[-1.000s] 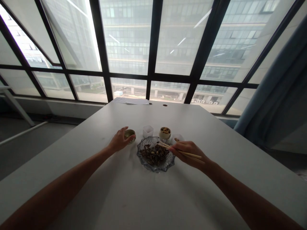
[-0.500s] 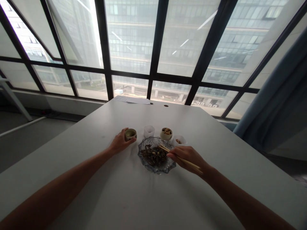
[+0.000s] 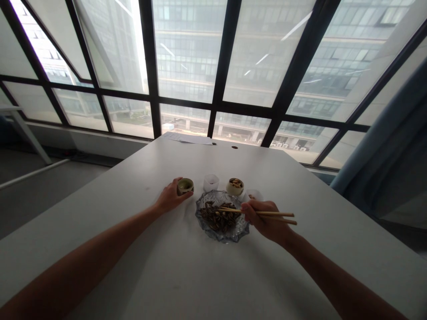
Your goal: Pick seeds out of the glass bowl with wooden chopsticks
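Observation:
My left hand (image 3: pixel 170 196) is closed around the side of a small greenish cup (image 3: pixel 185 186) standing on the table. In my right hand (image 3: pixel 265 218) is a pair of wooden chopsticks (image 3: pixel 276 215), their tips reaching over a scalloped glass bowl (image 3: pixel 240 234). Dark, elongated seeds (image 3: pixel 218 220), probably sunflower seeds, fill the bowl, with a pale nut or bean (image 3: pixel 217 213) near the chopstick tips. Behind the bowl stand a white cup (image 3: pixel 211 182) and a small cream cup (image 3: pixel 234 189) of tan nuts. Another white cup (image 3: pixel 256 194) is partly hidden by my right hand.
The white table (image 3: pixel 160 266) stretches toward large dark-framed windows. Papers (image 3: pixel 188 138) lie at its far edge, close to a round hole (image 3: pixel 235 147) in the tabletop. A blue curtain (image 3: pixel 376 151) hangs on the right, and a white metal frame (image 3: pixel 31 138) stands at left.
My right hand has turned the chopsticks from a slant to nearly level, tips still over the seeds. The view has shifted slightly. My left hand stays on the cup.

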A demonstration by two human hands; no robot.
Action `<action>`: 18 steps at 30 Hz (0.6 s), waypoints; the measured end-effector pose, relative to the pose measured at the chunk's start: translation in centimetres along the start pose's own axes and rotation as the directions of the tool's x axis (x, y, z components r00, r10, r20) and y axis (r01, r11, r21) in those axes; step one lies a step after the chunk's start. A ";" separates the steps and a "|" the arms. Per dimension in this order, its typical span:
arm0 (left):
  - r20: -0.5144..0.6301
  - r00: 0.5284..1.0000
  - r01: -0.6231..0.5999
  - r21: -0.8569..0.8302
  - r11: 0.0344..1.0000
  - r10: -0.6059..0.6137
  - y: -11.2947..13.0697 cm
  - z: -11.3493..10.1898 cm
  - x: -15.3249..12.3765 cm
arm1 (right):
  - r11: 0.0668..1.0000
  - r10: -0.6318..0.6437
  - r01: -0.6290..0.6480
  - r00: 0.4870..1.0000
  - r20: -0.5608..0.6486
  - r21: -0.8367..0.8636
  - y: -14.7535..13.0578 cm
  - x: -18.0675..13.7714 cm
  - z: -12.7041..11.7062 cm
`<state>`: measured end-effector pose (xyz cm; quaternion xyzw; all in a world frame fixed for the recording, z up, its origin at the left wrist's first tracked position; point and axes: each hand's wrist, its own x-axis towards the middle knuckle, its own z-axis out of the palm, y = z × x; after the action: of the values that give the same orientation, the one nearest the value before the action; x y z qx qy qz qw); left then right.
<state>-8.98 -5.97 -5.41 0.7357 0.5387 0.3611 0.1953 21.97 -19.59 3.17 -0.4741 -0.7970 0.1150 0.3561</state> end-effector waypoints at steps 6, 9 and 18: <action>-0.026 1.000 -0.016 0.000 1.000 0.016 -0.2 0.2 0.0 | 1.000 0.020 -0.020 0.999 0.027 0.009 0.1 0.1 0.0; -0.018 1.000 -0.017 0.001 1.000 0.017 -0.3 0.2 0.0 | 1.000 0.014 -0.014 1.000 0.021 -0.012 0.1 0.2 -0.1; -0.028 0.998 -0.046 0.023 0.999 0.047 -0.4 0.2 0.1 | 1.000 -0.001 0.001 1.000 0.018 -0.001 0.4 0.5 0.2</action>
<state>-9.09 -5.75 -5.74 0.7449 0.5281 0.3702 0.1708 21.97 -18.90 3.00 -0.4729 -0.8004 0.1189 0.3488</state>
